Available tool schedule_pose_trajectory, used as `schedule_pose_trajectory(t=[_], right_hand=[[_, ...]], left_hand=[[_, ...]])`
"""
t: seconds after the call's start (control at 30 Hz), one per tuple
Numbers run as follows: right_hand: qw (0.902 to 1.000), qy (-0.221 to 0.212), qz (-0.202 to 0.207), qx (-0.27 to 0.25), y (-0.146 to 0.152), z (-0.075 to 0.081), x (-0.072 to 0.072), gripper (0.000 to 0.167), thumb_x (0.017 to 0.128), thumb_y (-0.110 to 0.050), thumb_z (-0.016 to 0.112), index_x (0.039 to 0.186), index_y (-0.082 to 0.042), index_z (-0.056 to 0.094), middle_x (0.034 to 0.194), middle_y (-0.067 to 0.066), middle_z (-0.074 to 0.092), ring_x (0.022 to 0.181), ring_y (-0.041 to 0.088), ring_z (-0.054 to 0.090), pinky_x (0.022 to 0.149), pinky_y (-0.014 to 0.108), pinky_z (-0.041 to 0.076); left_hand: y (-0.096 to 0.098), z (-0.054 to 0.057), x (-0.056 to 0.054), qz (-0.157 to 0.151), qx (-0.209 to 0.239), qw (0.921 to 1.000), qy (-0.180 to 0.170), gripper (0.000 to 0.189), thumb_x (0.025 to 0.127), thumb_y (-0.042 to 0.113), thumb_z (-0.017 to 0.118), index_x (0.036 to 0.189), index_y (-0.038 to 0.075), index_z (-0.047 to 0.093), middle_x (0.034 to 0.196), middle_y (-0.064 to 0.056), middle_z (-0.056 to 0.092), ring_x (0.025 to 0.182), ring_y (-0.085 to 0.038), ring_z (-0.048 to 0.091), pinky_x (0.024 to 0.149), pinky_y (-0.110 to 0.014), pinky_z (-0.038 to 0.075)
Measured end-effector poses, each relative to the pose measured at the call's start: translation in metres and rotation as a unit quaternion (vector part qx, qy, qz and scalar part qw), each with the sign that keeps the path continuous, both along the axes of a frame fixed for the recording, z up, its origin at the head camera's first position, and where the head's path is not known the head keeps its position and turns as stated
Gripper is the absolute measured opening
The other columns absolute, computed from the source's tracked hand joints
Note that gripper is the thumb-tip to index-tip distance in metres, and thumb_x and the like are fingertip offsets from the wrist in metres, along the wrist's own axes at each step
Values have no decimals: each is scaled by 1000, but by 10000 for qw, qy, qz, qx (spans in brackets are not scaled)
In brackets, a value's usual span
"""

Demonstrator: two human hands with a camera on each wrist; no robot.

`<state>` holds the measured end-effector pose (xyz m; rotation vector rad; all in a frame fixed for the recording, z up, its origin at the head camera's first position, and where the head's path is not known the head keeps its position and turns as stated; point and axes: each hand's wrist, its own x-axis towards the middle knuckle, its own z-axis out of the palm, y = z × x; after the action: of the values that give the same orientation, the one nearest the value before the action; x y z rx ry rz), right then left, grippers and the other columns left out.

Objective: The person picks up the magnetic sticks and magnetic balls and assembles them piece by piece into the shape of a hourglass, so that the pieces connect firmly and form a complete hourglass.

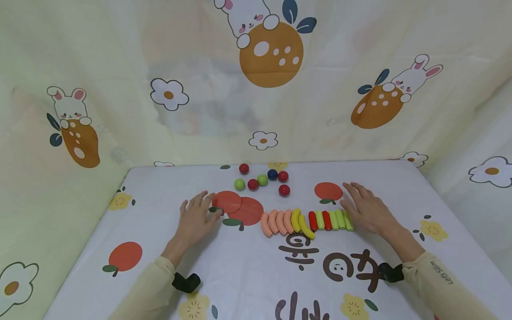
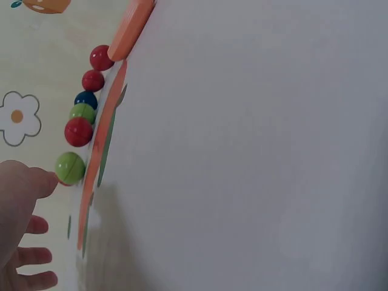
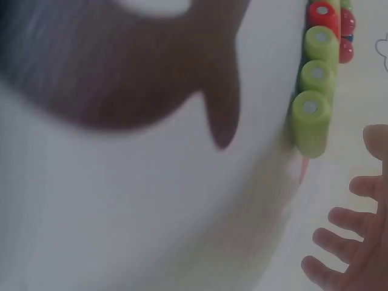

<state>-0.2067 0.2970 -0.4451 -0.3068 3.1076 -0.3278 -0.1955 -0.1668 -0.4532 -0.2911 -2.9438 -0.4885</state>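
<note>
My left hand (image 1: 197,218) is spread with straight, relaxed fingers over the left middle of the table and holds nothing. My right hand (image 1: 369,209), also spread and holding nothing, has its thumb near the right end of a row of small toy pieces. That row runs from several pink curved, sausage-like pieces (image 1: 281,222) through two yellow bananas (image 1: 295,220) to short red cylinders (image 1: 313,221) and green cylinders (image 1: 320,220) set side by side. Round holes show in the ends of the green cylinders (image 3: 321,42) in the right wrist view.
Behind the row lie several red balls (image 1: 284,190), two green balls (image 1: 239,184) and a dark blue ball (image 1: 272,174). A white printed cloth (image 1: 248,275) covers the table. A patterned curtain (image 1: 200,133) hangs along its back edge. Black wrist mounts (image 1: 186,283) sit at both sleeves.
</note>
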Motion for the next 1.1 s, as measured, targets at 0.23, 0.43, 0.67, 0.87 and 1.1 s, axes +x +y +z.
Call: schedule_pose_trajectory(t=[0.23,0.43,0.67,0.87,1.1], right_hand=[[9988,-55,38,-477,-6,2,2,61,99,-41,39,146,-5,25,145,27,30,130,47,31,99,68,31],[9975,-117,33,-695,-13,3,3,60,99,-41,40,145,-5,27,143,27,32,129,47,32,98,68,31],[9969,-95,-23,-783,-14,-1,3,61,98,-42,41,144,-3,29,143,28,33,129,47,33,99,68,32],[9963,-142,-6,-842,-16,-5,3,61,99,-41,41,144,-2,29,144,28,32,129,48,33,100,68,29],[9940,173,119,-1073,-22,-8,2,55,98,-33,45,142,-3,34,140,25,38,127,44,38,99,66,33]], left_hand=[[12,-4,6,23,544,9985,17,53,90,38,60,133,8,51,131,-15,53,122,-33,48,100,-62,30],[25,-10,10,16,735,9972,100,38,91,33,57,123,12,57,122,-10,57,112,-28,50,92,-56,34],[31,-17,14,-49,798,9962,356,34,90,32,60,119,13,59,113,-7,59,105,-27,50,87,-52,37],[31,-19,15,-95,1014,9938,456,34,90,31,62,118,12,60,108,-7,60,101,-26,51,87,-53,38],[38,-22,16,-273,1255,9904,505,31,89,28,63,116,12,62,109,-5,61,98,-23,53,87,-51,40]])
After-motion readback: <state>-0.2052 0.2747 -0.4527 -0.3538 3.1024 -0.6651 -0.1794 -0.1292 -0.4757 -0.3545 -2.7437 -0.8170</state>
